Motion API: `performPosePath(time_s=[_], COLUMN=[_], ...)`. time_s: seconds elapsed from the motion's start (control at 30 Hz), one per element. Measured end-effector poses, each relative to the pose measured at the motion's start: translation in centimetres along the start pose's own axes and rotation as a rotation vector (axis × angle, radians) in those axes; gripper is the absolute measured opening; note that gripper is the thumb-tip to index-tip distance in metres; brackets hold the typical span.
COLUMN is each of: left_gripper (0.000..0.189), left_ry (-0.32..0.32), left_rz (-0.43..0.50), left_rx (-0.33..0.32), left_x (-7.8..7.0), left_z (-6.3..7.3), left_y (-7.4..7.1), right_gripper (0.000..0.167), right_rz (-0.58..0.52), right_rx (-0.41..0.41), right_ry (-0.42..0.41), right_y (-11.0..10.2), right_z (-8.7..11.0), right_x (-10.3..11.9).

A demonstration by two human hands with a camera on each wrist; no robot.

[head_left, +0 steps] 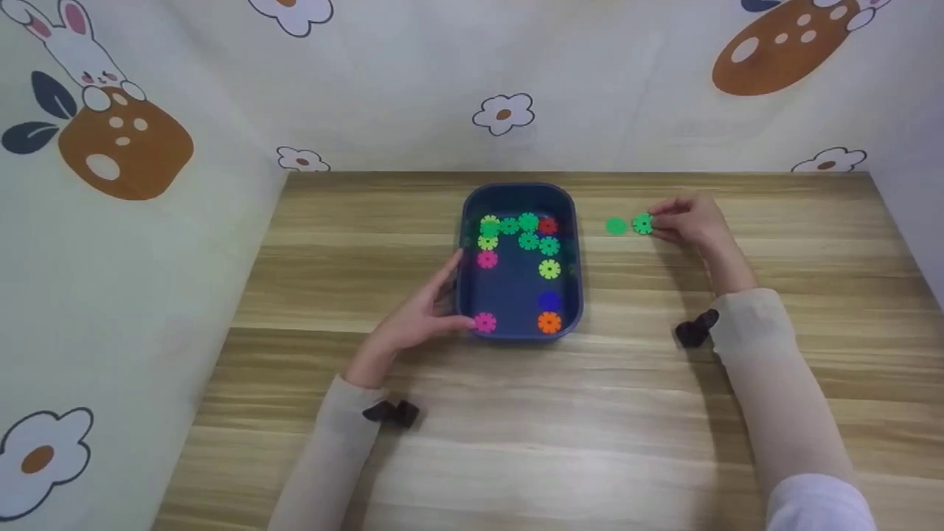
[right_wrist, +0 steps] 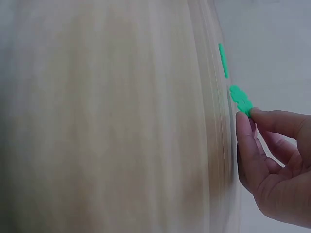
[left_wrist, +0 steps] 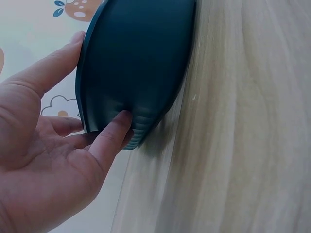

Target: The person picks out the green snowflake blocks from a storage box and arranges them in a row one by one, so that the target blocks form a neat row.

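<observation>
Right of a dark-blue oblong plastic tray, the right hand pinches a green notched plastic disc, jutting trayward; the left hand touches the tray.

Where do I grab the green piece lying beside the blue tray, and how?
Probably pinch the near and far edges of the lying green piece from straight above: it looks thin and flat, and the held green piece crowds its right side.
</observation>
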State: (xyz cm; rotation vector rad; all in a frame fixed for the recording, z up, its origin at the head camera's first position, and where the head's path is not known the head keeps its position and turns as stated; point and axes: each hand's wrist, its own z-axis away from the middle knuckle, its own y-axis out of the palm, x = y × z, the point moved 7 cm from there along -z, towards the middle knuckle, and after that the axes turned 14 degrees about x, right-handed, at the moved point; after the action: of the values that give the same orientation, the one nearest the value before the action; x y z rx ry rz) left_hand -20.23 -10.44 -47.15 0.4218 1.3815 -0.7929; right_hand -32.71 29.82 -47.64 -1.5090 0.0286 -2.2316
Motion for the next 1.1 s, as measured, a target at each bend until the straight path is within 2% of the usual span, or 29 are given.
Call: performPosePath(time_s=[0.23,0.43,0.63,0.77,0.9,1.1], left_gripper=[0.104,0.104,0.105,0.105,0.105,0.105], left_ry=[-0.005,0.006,0.009,-0.012,-0.031,-0.027], left_rz=[0.011,0.012,0.026,0.022,0.034,0.027], left_rx=[-0.003,0.000,0.002,-0.002,-0.005,-0.003], left_x=[0.0,-0.2,-0.2,-0.2,-0.2,-0.1], left_z=[-0.1,-0.1,-0.1,0.0,0.1,0.1], left_y=[0.0,0.0,0.1,0.2,0.2,0.2], right_gripper=[0.035,0.037,0.036,0.037,0.037,0.037], right_rz=[0.045,0.054,0.024,0.017,0.029,0.053], right_rx=[-0.001,-0.035,-0.071,-0.085,-0.078,-0.069], right_ry=[0.034,0.036,0.007,-0.006,-0.026,-0.068], right_y=[0.1,-0.2,-0.3,0.0,0.4,1.2], right_z=[-0.1,0.1,0.2,0.3,0.3,0.4], right_x=[-0.1,-0.1,0.0,0.4,1.1,2.5])
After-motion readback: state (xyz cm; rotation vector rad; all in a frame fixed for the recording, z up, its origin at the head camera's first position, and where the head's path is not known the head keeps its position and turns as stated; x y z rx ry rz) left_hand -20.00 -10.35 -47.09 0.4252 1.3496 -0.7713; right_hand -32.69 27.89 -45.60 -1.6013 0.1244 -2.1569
